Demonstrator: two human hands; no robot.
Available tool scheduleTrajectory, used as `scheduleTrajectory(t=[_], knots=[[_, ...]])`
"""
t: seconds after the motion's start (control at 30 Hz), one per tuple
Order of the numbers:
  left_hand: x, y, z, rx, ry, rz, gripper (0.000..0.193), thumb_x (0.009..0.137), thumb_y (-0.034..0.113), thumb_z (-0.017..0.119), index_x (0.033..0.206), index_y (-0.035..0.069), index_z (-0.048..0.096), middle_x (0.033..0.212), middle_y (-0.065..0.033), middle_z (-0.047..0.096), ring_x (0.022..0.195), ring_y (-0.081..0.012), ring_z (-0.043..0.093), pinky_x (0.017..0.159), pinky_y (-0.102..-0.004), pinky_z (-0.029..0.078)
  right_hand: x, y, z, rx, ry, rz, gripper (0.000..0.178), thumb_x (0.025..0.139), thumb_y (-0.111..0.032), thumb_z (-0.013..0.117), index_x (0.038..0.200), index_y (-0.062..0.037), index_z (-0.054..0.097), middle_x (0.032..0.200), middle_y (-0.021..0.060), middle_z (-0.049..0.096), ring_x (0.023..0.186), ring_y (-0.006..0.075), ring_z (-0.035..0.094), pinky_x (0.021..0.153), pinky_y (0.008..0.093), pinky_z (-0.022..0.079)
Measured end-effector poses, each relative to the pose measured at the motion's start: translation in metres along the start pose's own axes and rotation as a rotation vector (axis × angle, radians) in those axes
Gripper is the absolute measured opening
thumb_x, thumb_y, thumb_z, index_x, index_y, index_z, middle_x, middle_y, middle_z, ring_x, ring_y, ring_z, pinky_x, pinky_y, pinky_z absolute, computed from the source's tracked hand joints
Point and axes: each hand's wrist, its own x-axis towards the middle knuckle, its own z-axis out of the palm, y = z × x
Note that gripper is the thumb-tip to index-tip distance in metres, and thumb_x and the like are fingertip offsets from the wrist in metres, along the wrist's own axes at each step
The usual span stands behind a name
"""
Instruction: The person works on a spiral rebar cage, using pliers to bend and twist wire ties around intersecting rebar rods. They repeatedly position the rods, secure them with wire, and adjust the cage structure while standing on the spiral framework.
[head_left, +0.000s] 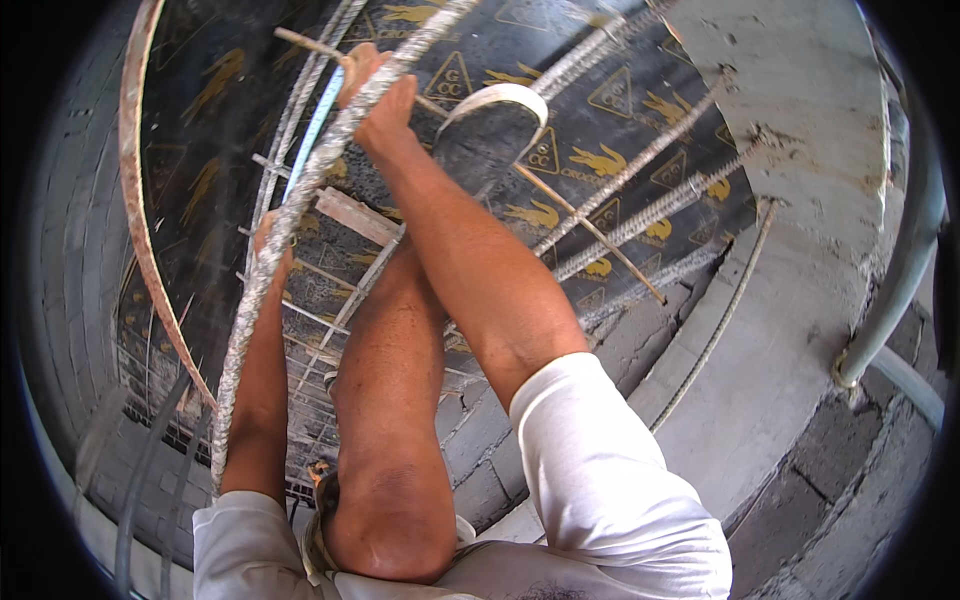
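Note:
A pale blue tape measure [315, 127] runs straight between my two hands, alongside a pair of thin steel bars. My right hand [378, 98] is closed at its upper end, against a thin rusty rod [300, 42] that crosses there. At the lower end is my left hand [270, 240], partly hidden behind a thick ribbed steel bar [345, 130]; its fingers appear closed on the tape. The thick bar slants across in front of both hands. My bare leg reaches forward between my arms, with the sandalled foot [485, 130] on the bars.
Black formwork board [530, 75] with yellow prints lies beneath the steel bars. A concrete beam [780, 290] curves along the right, with bar ends sticking out. A grey pipe [905, 250] stands at the far right. A rusty curved strip [135, 170] hangs at the left, before a block wall [75, 250].

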Motion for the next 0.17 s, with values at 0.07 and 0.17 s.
scheduleTrajectory(t=[0.07,0.17], knots=[[0.01,-0.01,-0.003,-0.027,0.034,0.012,0.031,0.104,0.03,0.056,0.108,0.001,0.066,0.093,-0.0066,0.064,0.087,-0.017,0.058,0.081,-0.0336,0.049,0.003,-0.016,-0.001,-0.087,-0.053,0.201,0.022,0.098,-0.033,0.06,0.098,-0.0108,0.064,0.088,0.0177,0.061,0.085,0.0391,0.058,0.078,0.0547,0.04],[0.016,-0.021,-0.004,-0.027,-0.02,-0.072,0.036,0.103,0.038,0.057,0.114,0.005,0.068,0.097,-0.0083,0.066,0.091,-0.017,0.059,0.084,-0.0337,0.049,0.004,-0.029,-0.041,0.158,-0.358,0.22,0.035,0.099,-0.019,0.049,0.122,0.0058,0.058,0.12,0.0228,0.059,0.114,0.0377,0.052,0.1,0.0523,0.037]])
